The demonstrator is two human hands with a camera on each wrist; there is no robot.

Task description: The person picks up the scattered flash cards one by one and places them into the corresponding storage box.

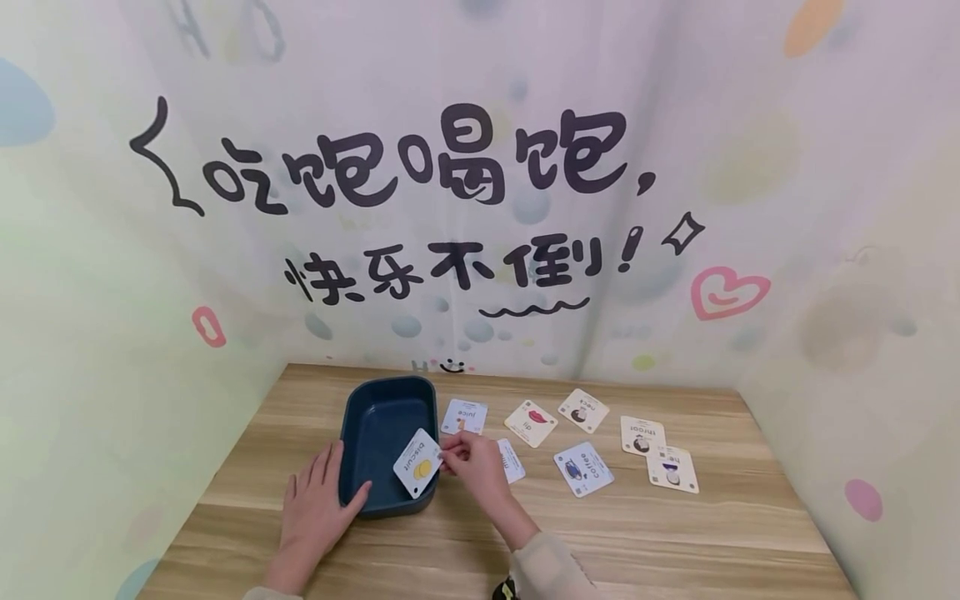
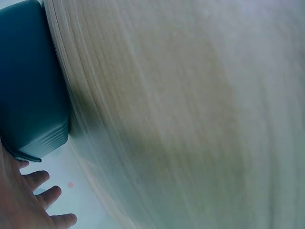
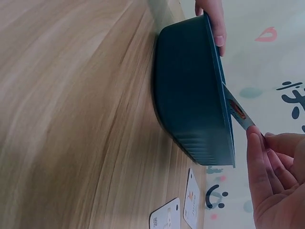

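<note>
My right hand [image 1: 480,471] pinches the edge of a white card marked "biscuit" [image 1: 418,465], between thumb and fingers. This card is tilted over the right side of a dark blue plastic bin [image 1: 352,400]. In the right wrist view, the card [image 3: 238,113] overlaps the bin's rim. My left hand [image 1: 315,500] rests at the bin's near left corner, its thumb over the rim, its other fingers straight and spread along the outside. Close by my right hand, a "juice" card [image 1: 465,415] lies flat, and another card [image 1: 513,462] is partly hidden behind the hand.
On the wooden table [image 1: 645,542] to the right lie the "lip" [image 1: 531,423], "neck" [image 1: 583,411] and "coffee" [image 1: 584,468] cards. A "throat" card [image 1: 642,435] is overlapped by another card [image 1: 673,471]. A printed curtain [image 1: 480,67] hangs behind the table.
</note>
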